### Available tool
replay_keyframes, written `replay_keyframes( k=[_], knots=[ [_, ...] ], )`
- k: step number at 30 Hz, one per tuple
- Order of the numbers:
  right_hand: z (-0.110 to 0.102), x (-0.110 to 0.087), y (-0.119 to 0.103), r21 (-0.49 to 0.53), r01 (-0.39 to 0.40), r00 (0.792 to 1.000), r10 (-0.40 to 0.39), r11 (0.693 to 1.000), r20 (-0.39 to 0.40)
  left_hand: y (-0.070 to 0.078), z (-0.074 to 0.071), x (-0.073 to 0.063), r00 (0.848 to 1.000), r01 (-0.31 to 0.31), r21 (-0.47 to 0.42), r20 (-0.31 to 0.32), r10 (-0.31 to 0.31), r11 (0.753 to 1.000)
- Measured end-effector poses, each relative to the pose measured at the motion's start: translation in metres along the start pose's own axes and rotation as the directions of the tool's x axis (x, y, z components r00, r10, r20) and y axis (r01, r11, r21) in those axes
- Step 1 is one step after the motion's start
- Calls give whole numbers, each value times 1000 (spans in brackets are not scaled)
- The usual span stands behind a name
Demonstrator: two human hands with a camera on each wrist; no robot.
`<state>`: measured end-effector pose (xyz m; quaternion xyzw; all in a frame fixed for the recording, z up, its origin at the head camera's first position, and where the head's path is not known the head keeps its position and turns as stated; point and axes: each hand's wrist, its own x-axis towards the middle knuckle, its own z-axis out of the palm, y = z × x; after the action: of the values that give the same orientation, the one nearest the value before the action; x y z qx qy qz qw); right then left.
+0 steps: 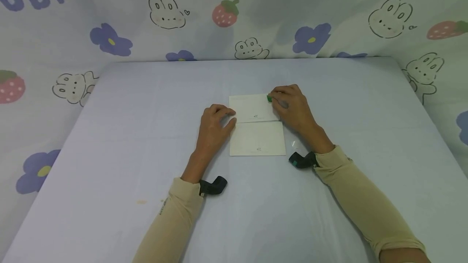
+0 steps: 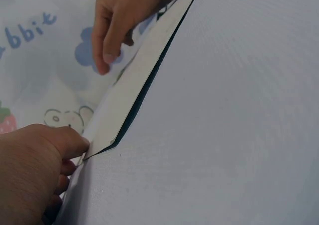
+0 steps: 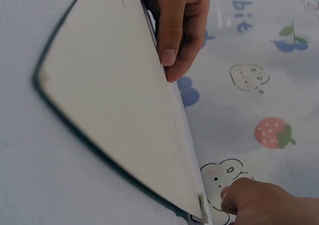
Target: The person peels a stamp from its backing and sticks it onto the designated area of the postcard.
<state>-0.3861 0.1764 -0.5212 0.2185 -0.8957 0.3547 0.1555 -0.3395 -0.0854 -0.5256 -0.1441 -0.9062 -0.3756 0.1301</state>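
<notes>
Two cream cards lie edge to edge on the white table, the upper card (image 1: 252, 106) beyond the lower card (image 1: 256, 139). Each bears a small dark mark, and dark green shows under their edges in the wrist views. My left hand (image 1: 215, 123) touches their left side near the seam, thumb and forefinger slightly parted. At the upper card's far right corner, my right hand (image 1: 294, 106) pinches a small green piece (image 1: 269, 98) between thumb and forefinger; its kind cannot be made out. In the right wrist view, a thin green-edged piece (image 3: 202, 206) stands at a card corner.
The white-covered table (image 1: 109, 133) spreads around both hands. A small clear, shiny scrap (image 1: 294, 144) lies beside the right wrist. Black wrist cameras stick out inward from both sleeves. Behind the table hangs a cloth (image 1: 197, 23) printed with rabbits, strawberries and flowers.
</notes>
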Motion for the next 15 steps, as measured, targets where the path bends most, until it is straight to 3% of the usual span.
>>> replay_keyframes(
  k=[3,15],
  knots=[
    [1,1,0,9,7,1000,-7,1000,-21,0,0,0,1000,-1,-2,-1,1,1000],
    [3,0,3,0,27,999,-27,1000,26,-2,1,0,1000,-21,-14,-8,21,1000]
  ],
)
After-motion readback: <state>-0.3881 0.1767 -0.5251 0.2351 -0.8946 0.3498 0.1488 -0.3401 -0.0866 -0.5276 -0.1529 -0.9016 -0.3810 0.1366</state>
